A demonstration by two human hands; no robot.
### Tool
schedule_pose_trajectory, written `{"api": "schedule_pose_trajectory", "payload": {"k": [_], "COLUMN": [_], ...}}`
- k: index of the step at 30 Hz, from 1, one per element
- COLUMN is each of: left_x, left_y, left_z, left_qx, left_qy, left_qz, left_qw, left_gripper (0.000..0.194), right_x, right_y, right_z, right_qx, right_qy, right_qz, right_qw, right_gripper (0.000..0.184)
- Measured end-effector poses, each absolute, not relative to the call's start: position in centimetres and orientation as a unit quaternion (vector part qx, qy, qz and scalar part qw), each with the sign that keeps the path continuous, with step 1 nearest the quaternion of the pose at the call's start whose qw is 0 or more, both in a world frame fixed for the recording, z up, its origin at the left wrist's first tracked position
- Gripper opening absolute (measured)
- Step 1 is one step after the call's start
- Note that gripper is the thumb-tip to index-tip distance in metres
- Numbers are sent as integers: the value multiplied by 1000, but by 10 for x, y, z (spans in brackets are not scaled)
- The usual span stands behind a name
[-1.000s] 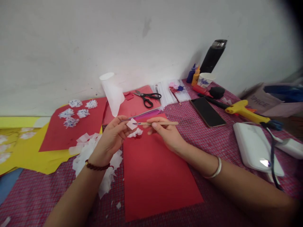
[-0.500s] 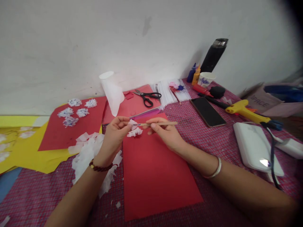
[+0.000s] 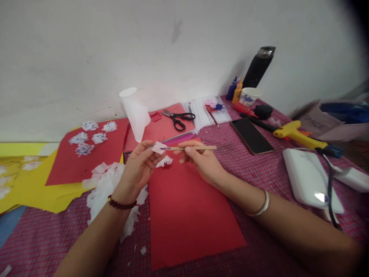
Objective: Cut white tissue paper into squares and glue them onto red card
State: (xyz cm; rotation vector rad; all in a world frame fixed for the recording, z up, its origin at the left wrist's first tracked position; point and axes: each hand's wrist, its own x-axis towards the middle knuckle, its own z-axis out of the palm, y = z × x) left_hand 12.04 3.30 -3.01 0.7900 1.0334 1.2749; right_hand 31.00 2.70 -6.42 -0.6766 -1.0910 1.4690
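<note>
My left hand (image 3: 144, 159) pinches a small white tissue paper square (image 3: 159, 147) between thumb and fingers. In my right hand (image 3: 198, 157) is a slim wooden stick (image 3: 201, 147), held level, with its blue-stained tip against the square. Just below the fingers, a crumpled white paper cluster (image 3: 165, 161) sits by a dark red wet-looking spot near the top of a red paper sheet (image 3: 193, 215). A pile of white tissue squares (image 3: 105, 192) lies beside and partly behind my left forearm.
Blue-flecked paper puffs (image 3: 84, 149) rest on another red sheet at left. Black scissors (image 3: 179, 117) lie beyond my hands, beside a white paper roll (image 3: 134, 111). To the right are a phone (image 3: 252, 135), a yellow glue gun (image 3: 300, 134), a white power bank (image 3: 311, 179) and a black flask (image 3: 258, 67).
My left fingers have shifted and turned, so the tissue square now shows flatter at the stick's tip. The right hand has hardly moved, and the camera view has drifted slightly.
</note>
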Motion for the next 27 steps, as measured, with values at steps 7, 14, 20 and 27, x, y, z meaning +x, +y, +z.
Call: {"api": "schedule_pose_trajectory", "payload": {"k": [7,14,20,27], "left_x": [127,136,126,121], "left_y": [31,14,14,21], "left_z": [-36,-31,-27,-15], "left_qx": [353,562,740,634], "left_qy": [448,513,465,472], "left_qz": [551,489,444,454], "left_qw": [609,428,199,412], "left_gripper": [17,8,3,8], "right_x": [309,308,305,311], "right_y": [25,27,24,32], "right_z": [-62,-62,-55,-56], "right_qx": [-281,-335,-286,-264], "right_qy": [-426,-379,-269,-299], "right_qz": [653,650,758,752], "right_qw": [560,568,520,524], "right_gripper": [22,22,26,22]}}
